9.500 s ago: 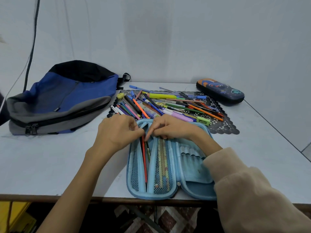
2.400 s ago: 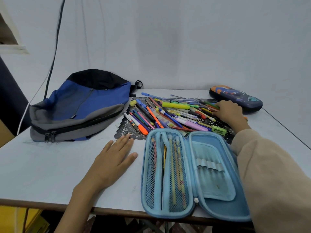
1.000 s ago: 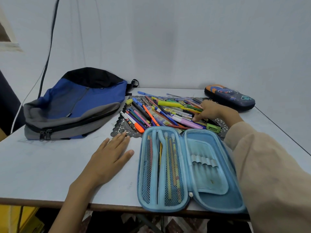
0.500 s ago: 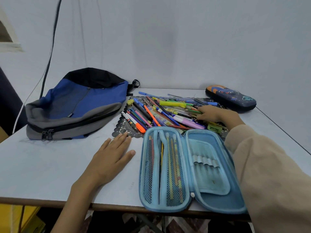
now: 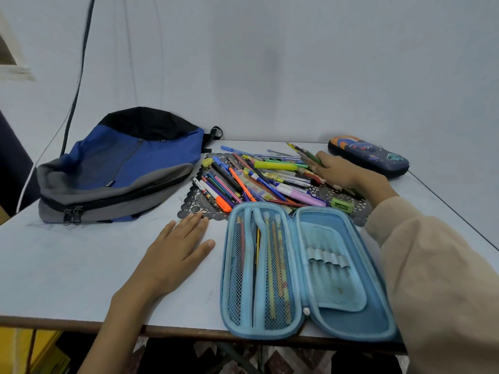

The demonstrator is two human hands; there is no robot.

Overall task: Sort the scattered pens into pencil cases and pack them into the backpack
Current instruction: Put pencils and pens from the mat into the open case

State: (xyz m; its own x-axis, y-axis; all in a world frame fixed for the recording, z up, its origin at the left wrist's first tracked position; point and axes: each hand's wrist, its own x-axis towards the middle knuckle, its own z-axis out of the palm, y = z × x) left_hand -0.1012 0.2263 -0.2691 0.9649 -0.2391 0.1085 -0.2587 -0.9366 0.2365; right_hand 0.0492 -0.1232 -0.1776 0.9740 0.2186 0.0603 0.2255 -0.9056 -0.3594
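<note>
A light blue pencil case [image 5: 345, 268] lies open near the table's front edge, with several pens behind its mesh pocket on the left half. Behind it a pile of scattered pens [image 5: 259, 179] covers a dark lace mat [image 5: 194, 209]. My right hand [image 5: 337, 171] reaches over the pile's right side and grips a bundle of coloured pencils [image 5: 305, 153] that stick up to the left. My left hand [image 5: 175, 249] rests flat on the table, fingers straight, left of the open case. A blue and grey backpack [image 5: 118, 168] lies zipped at the left.
A dark patterned pencil case [image 5: 368, 156], closed, sits at the back right near the wall. A green eraser [image 5: 342, 205] lies on the mat's right part. A cable [image 5: 78, 74] hangs down the wall at left. The table's front edge runs just under the open case.
My right hand has moved over the pile's right side and lifted a bundle of pencils. The left hand stays flat on the table. Earlier, both hands were at the open case.
</note>
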